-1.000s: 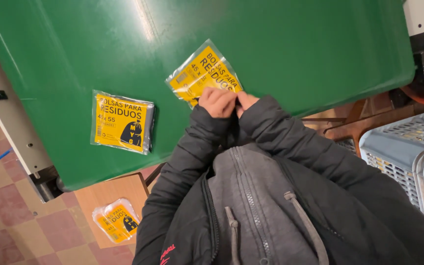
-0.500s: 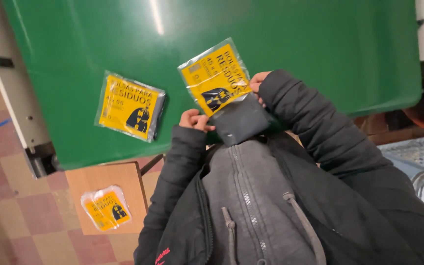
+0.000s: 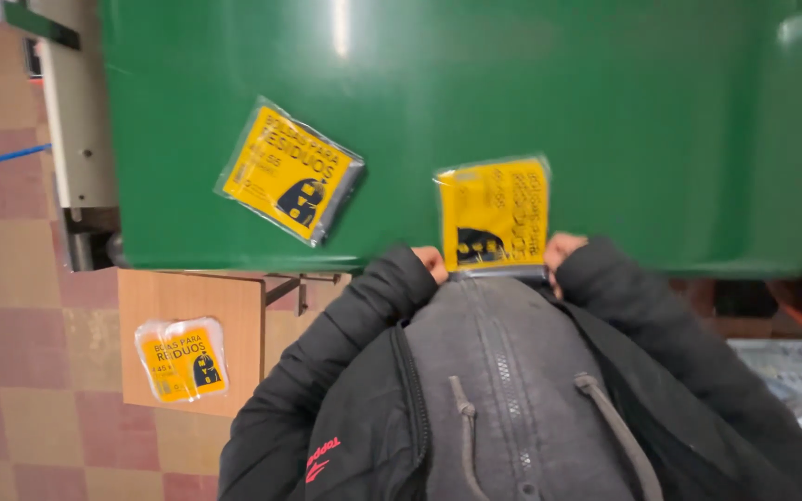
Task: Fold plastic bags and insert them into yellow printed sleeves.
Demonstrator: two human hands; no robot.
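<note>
both hands – left hand [image 3: 432,262], right hand [image 3: 561,250] – pinching yellow packet [image 3: 494,215] on green table [image 3: 605,111].

Green tabletop [image 3: 605,83] lies open beyond the two yellow packets [image 3: 291,172].

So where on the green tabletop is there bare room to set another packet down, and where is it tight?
The glossy green tabletop is bare across its far strip and its whole right side. A narrower bare patch lies between the loose yellow plastic-wrapped packet and the yellow packet gripped by the left hand and right hand. The near edge around that held packet is crowded.
</note>
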